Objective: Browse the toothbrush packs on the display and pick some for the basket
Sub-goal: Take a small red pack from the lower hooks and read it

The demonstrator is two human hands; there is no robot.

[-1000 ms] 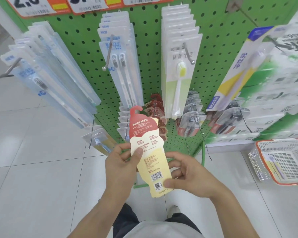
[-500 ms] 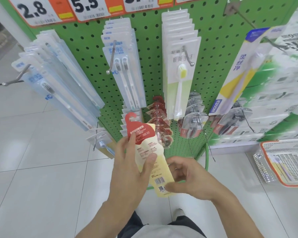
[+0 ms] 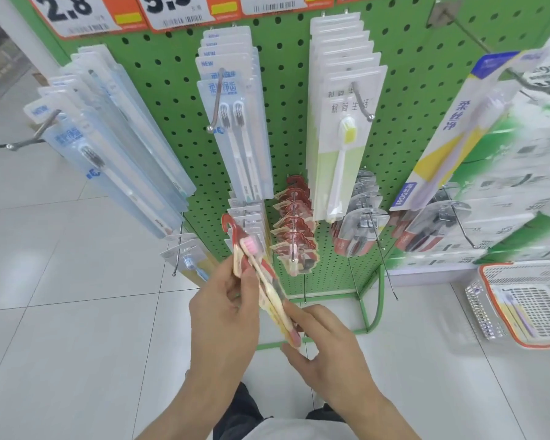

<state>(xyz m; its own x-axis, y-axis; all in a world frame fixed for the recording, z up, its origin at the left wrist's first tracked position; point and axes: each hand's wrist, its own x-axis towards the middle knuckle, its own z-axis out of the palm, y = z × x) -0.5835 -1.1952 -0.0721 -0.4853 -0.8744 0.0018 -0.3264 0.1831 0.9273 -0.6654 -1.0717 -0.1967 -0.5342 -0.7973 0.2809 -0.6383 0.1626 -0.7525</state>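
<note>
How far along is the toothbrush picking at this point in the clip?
Done: the basket on the floor already holds at least one pack. In hand: the left hand and right hand hold a red and cream toothbrush pack, brush side visible. Left: dropping this pack in, if chosen, and browsing more of the green pegboard display.

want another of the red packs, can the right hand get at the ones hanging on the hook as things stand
Probably not straight away. The right hand is pinching the lower end of the held pack. The red packs hang unobstructed just above, so once it lets go the way looks free.
</note>
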